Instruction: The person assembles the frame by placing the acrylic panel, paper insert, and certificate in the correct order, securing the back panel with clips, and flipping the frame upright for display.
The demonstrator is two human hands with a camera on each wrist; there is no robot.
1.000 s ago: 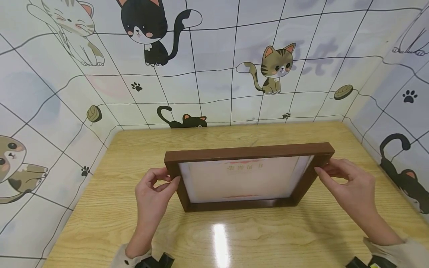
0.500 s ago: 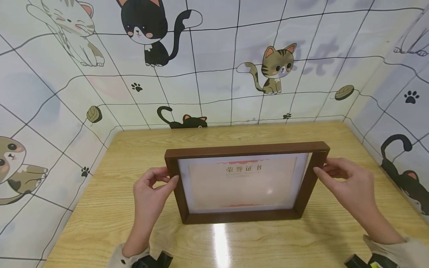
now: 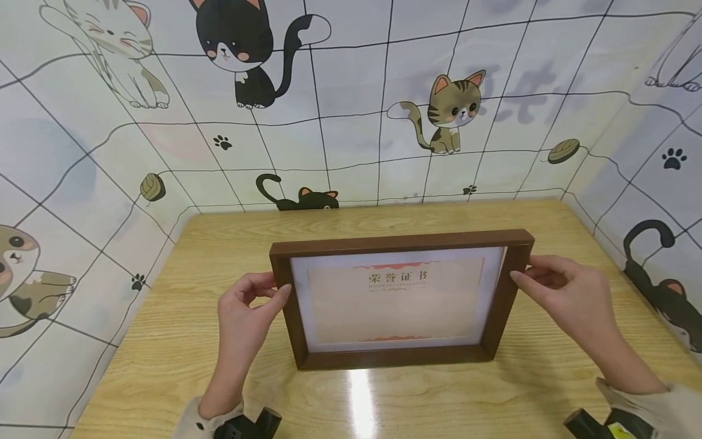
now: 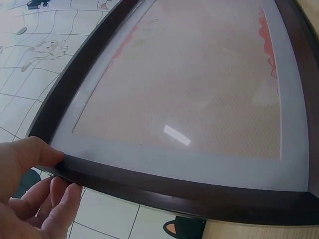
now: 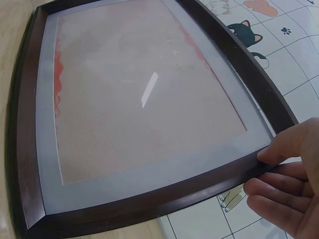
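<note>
A brown picture frame [image 3: 400, 356] stands tilted back over the wooden table, its glazed front facing me. Behind the glass lies a cream certificate [image 3: 397, 314] with red scalloped edging, gold Chinese characters and a pale border. My left hand [image 3: 249, 323] pinches the frame's left side near the top, thumb on the front and fingers curled behind. On the opposite side my right hand [image 3: 576, 305] pinches it the same way. Both wrist views show the thumbs on the dark moulding, the left thumb [image 4: 47, 153] and the right thumb [image 5: 274, 149] near the upper corners.
The light wood table [image 3: 181, 341] spreads around the picture frame, with a bright glare strip in front of it. Walls with printed cats and grid lines [image 3: 351, 122] enclose the table at the back and both sides. Wrist camera mounts [image 3: 252, 424] sit at the cuffs.
The picture frame has tipped more upright, so its front now faces me more and the certificate's lettering is clearer. Its lower edge has come nearer. Both hands keep their hold.
</note>
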